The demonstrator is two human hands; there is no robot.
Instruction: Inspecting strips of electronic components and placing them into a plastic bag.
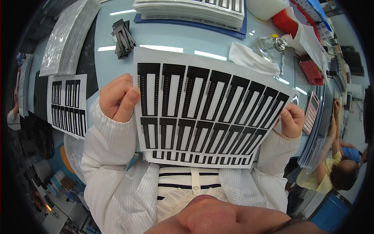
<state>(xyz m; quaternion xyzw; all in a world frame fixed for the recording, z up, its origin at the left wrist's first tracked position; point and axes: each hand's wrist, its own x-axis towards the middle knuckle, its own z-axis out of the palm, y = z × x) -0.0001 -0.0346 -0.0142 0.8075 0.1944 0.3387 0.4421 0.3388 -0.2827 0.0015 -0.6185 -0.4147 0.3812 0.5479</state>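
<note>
A white sheet with rows of black rectangular frame-shaped pieces [180, 119] is held up, tilted, in front of my chest. My left hand [120, 98] pinches its left edge between thumb and fingers. At the opposite edge, my right hand [290, 121] grips the sheet, its fingertips partly hidden behind it. Below the lower edge of the held sheet, another similar sheet [202, 159] shows a strip of black pieces; how it is supported I cannot tell. To the left lies a further sheet with the same kind of black frames [68, 105].
A loose pile of black pieces [124, 39] lies beyond my left hand. Stacked sheets [191, 17] rest on a blue board, with a plastic-wrapped stack [70, 37] at left. A white cloth [253, 58], glass bottle [269, 46] and pink calculator [311, 113] are at right, where people sit nearby.
</note>
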